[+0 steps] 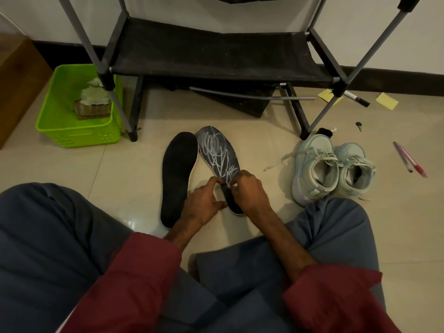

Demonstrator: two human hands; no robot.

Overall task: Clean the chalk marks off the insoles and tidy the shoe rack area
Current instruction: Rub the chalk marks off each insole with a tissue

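Note:
Two dark insoles lie side by side on the tiled floor in front of my crossed legs. The plain insole (177,169) on the left shows no marks. White chalk scribbles cover the chalked insole (217,150) on the right. My left hand (204,205) holds that insole's left edge near the heel, between finger and thumb. My right hand (251,192) lies over the same heel part with its fingers curled at the edge; the heel is mostly hidden under it. Whether the right fingers hold anything small besides the insole cannot be made out.
A black shoe rack (216,56) stands ahead, a loose rod (252,95) under it. A green basket (79,133) with tissues sits at the left. To the right are pale blue sneakers (317,169), a marker (356,99), yellow notes (386,101), pens (408,161) and a key (358,126).

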